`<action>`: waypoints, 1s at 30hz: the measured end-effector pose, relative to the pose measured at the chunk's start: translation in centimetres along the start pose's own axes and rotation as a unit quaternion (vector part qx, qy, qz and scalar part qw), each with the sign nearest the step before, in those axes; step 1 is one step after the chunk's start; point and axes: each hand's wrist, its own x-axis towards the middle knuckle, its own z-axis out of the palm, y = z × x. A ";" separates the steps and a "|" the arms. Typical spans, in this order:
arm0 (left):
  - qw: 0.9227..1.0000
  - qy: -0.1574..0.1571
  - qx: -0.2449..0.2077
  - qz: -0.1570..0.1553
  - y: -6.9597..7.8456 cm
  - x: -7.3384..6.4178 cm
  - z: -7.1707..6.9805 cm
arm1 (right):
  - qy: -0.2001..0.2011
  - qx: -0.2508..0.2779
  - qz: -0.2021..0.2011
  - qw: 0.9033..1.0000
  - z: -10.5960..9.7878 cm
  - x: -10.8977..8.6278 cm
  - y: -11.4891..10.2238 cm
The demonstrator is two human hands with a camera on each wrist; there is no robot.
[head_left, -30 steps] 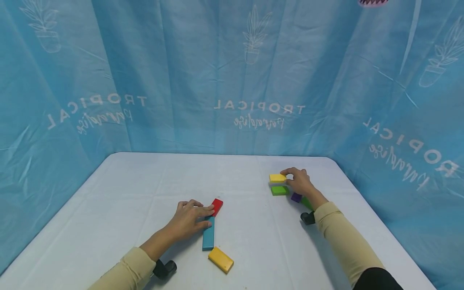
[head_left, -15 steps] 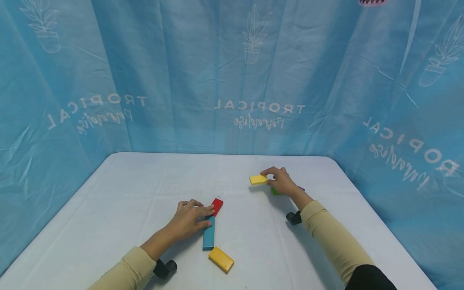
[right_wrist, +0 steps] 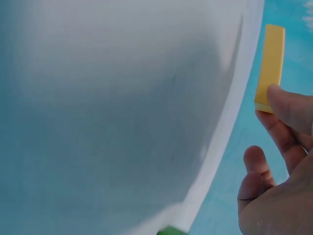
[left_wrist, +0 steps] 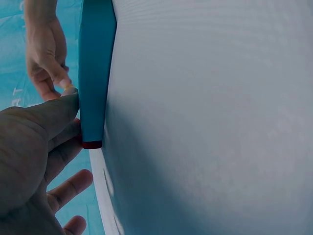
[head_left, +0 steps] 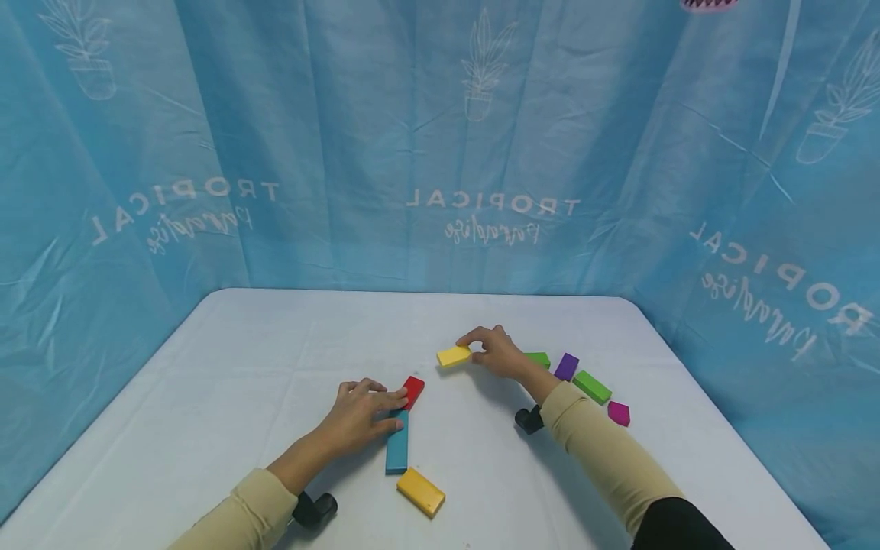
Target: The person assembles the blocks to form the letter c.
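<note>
My right hand (head_left: 500, 353) pinches one end of a yellow block (head_left: 452, 357) between thumb and fingers, over the table's far middle. The right wrist view shows this yellow block (right_wrist: 271, 68) sticking out past the thumb. My left hand (head_left: 359, 412) rests beside a red block (head_left: 415, 389) and a blue block (head_left: 396, 454), which lie end to end at an angle. Its index finger touches the red block, and its thumb lies on the blue one. In the left wrist view the blue block (left_wrist: 95, 68) hides most of the red. Another yellow block (head_left: 421, 493) lies slanted at the blue block's near end.
Right of my right hand lie a green block (head_left: 538, 359), partly covered by the hand, a purple block (head_left: 567, 367), a second green block (head_left: 593, 386) and a magenta block (head_left: 619, 413). A blue printed curtain (head_left: 344, 153) stands around the white table (head_left: 241, 359).
My right hand has carried the yellow block leftward from beside the green block toward the red one, uncovering the blocks on the right. My left hand has stayed still.
</note>
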 end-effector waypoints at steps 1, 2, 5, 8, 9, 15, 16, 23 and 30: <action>1.000 -0.001 0.001 -0.001 0.0 0.0 0.0 | -0.003 -0.003 0.000 1.000 0.3 0.1 -0.2; 1.000 -0.002 0.001 -0.002 0.0 0.1 0.0 | -0.006 -0.005 -0.001 1.000 0.5 0.1 -0.3; 1.000 -0.005 0.004 -0.007 0.1 0.1 0.0 | -0.015 -0.016 -0.003 1.000 1.2 0.2 -0.6; 1.000 -0.007 0.003 -0.008 0.2 0.1 0.0 | -0.024 -0.021 -0.005 0.999 1.7 0.2 -0.9; 1.000 -0.007 0.003 -0.008 0.2 0.1 0.0 | -0.026 -0.023 -0.005 0.999 1.8 0.2 -0.9; 1.000 -0.005 0.001 -0.011 0.2 0.1 0.0 | -0.034 -0.036 -0.034 0.998 2.3 0.4 -1.0; 1.000 -0.005 0.001 -0.012 0.2 0.2 0.0 | -0.035 -0.039 -0.036 0.998 2.3 0.4 -1.0; 1.000 -0.007 0.004 -0.016 0.2 0.2 0.0 | -0.047 -0.048 -0.030 0.997 2.9 0.7 -1.0; 1.000 -0.011 -0.001 -0.019 0.2 0.2 -0.1 | -0.051 -0.045 -0.010 0.998 3.1 0.7 -1.3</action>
